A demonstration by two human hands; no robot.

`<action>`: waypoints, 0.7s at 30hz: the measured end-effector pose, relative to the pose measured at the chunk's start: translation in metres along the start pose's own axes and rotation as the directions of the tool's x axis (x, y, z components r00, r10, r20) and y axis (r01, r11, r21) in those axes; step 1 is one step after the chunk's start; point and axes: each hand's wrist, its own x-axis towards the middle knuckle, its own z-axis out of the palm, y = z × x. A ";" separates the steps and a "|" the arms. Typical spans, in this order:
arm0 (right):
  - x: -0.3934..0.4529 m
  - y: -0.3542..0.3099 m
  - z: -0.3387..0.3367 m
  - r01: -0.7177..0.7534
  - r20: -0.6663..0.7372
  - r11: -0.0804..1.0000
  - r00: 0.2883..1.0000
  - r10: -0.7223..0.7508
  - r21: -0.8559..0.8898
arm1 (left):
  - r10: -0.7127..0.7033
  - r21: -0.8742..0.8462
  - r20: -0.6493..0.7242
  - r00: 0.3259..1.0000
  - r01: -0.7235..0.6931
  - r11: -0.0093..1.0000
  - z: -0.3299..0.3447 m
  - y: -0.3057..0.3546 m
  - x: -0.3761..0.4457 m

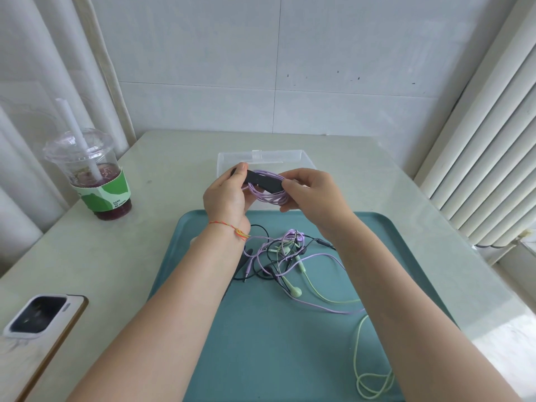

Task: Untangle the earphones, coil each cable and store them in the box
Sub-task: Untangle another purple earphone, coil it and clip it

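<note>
The tray (377, 256) looks like matt teal plastic, smooth and without glare. Beyond it, the box (232, 161) is clear, slightly frosted plastic. The coiled purple cable (269, 195) has a smooth rubbery sheath with a soft sheen; the strap (264, 181) across it is dark and matt — cloth or rubber, hard to say. In the tangle (287, 256), the green earbud (295, 292) is glossy plastic. The table (130, 256) is a pale, polished stone-like top, lightly reflective. The cup (87, 166) is clear glossy plastic with a printed paper sleeve — the phone (37, 320) wears a smooth case around dark glass. The wall (319, 68) is glazed tile.
</note>
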 end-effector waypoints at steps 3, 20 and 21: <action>-0.001 -0.001 0.001 0.043 0.007 0.995 0.999 -0.042 -0.087 | -0.023 -0.018 -0.012 1.000 0.023 1.000 0.000 0.000 0.001; 0.000 0.001 -0.016 0.019 0.103 0.998 0.994 -0.024 0.053 | -0.006 0.078 0.120 0.993 -0.003 0.997 0.000 0.001 -0.001; 0.000 0.001 -0.017 0.027 0.100 0.999 0.995 -0.029 0.022 | 0.001 0.089 0.126 0.992 -0.013 0.996 0.001 0.001 -0.002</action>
